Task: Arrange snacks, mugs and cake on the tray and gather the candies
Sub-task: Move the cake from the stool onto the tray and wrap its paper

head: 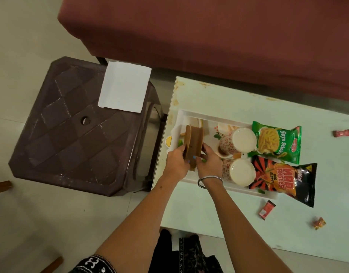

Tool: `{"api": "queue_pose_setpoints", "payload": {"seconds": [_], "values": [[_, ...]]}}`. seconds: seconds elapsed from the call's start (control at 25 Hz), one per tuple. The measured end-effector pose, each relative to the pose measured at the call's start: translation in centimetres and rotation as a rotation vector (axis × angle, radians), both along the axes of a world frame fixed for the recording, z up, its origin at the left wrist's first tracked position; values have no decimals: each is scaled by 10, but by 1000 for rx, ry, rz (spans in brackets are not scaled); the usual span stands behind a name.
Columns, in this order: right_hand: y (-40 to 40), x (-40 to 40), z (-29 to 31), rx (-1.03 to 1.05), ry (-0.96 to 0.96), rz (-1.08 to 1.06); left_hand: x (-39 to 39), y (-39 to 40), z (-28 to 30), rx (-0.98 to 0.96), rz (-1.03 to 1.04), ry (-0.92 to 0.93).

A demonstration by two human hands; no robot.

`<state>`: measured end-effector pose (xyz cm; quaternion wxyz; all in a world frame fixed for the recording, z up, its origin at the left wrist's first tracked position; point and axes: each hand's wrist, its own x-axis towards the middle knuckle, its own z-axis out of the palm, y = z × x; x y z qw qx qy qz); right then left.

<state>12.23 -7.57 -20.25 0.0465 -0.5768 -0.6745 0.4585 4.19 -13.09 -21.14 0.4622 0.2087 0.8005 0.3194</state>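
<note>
1. Head view: both hands hold a round brown cake in its clear-lidded box (193,143), tilted on edge over the left end of the white rectangular plastic tray (191,115). Left hand (177,160) grips one face, right hand (209,160) the other; probably two hands because the box is wide and fragile.
2. Two floral ceramic mugs (237,142) stand mid-tray, leaving the left end free for the cake.
3. Green soya-sticks packet (278,142) and black chips packet (284,181) overlap the tray's right edge.
4. Red-wrapped candies (267,209) lie scattered on the pale table (209,213), not yet gathered.
</note>
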Motion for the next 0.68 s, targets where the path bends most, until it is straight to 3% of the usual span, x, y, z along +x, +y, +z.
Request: {"api": "queue_pose_setpoints", "payload": {"seconds": [0.48,0.68], "values": [[-4,0,-12,-31,50,-57,2,-2,-10,43,35,4],[-9,1,1,-11,-57,-112,-7,-12,6,67,47,23]]}}
